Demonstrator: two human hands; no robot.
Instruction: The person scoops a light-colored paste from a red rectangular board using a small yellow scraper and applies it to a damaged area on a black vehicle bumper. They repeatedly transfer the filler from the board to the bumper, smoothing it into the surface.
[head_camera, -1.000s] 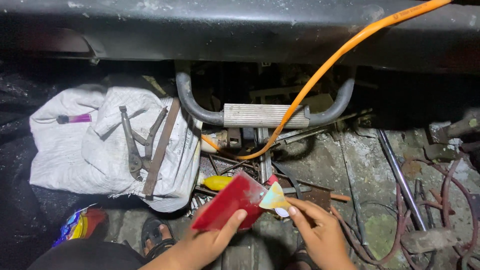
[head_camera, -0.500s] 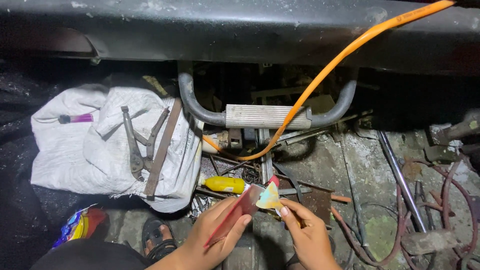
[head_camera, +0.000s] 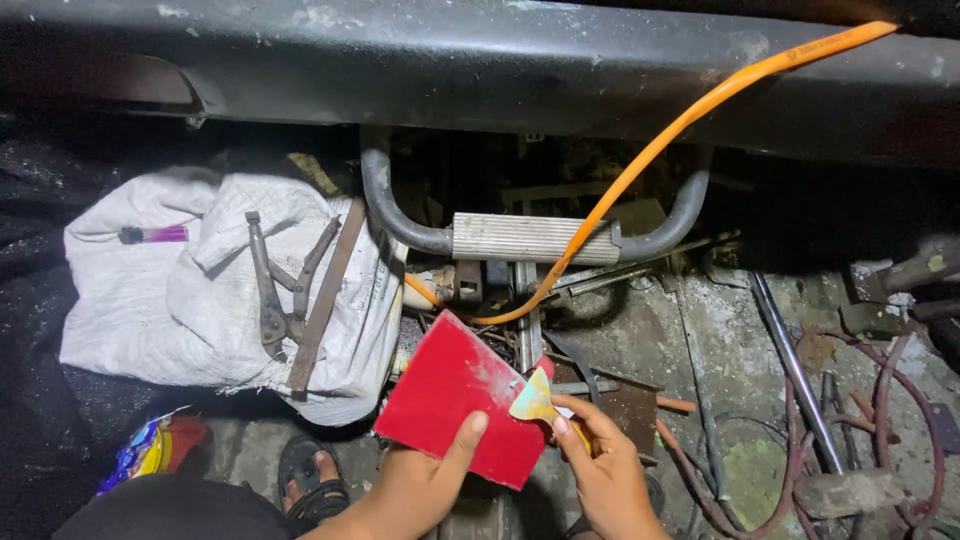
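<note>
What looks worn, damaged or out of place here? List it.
The small yellow scrap that the right hand pinches has a ragged, torn-looking edge. It sits against the red card held by the left hand. Rusty wire loops and loose metal rods lie scattered on the stained concrete floor.

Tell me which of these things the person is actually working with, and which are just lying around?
In use: red flat card, held by left hand; small yellowish scrap, pinched by right hand.

Lying about: pliers on white sack, orange cable, metal rod, purple-capped tube.
</note>
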